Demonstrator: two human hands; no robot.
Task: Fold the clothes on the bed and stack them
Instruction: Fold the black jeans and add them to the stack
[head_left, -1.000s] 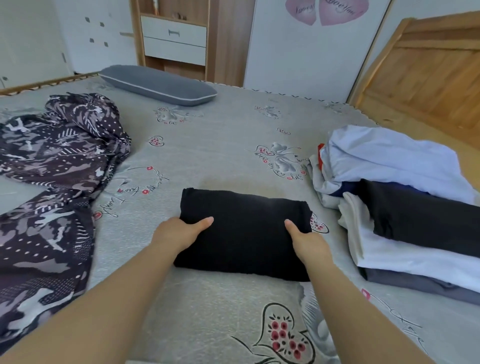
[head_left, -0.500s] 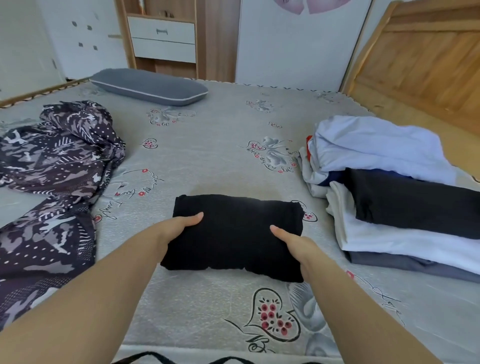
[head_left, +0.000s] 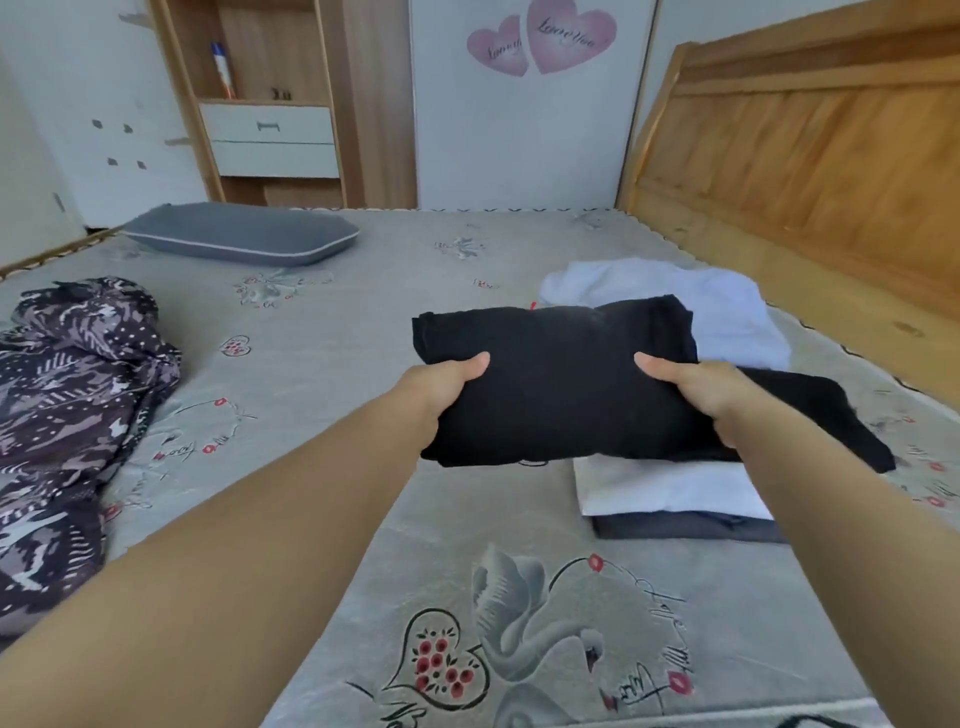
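A folded black garment (head_left: 561, 379) hangs in the air above the bed, partly over the stack of folded clothes (head_left: 670, 488) on the right. My left hand (head_left: 441, 387) grips its left edge, thumb on top and fingers under. My right hand (head_left: 696, 389) grips its right edge the same way. The stack shows a white layer, a dark grey one at the bottom, a black piece (head_left: 831, 415) and a pale blue garment (head_left: 717, 306) at the back; the held garment hides much of it. A crumpled patterned dark garment (head_left: 67, 415) lies unfolded on the left.
The grey printed bedsheet (head_left: 363, 322) covers the bed. A grey pillow (head_left: 239, 234) lies at the far left. The wooden headboard (head_left: 810, 145) runs along the right. A wardrobe with drawers (head_left: 270, 135) stands beyond the bed.
Both hands have lifted the folded black garment off the sheet and carried it right, over the stack. The view has tilted up and turned toward the stack.
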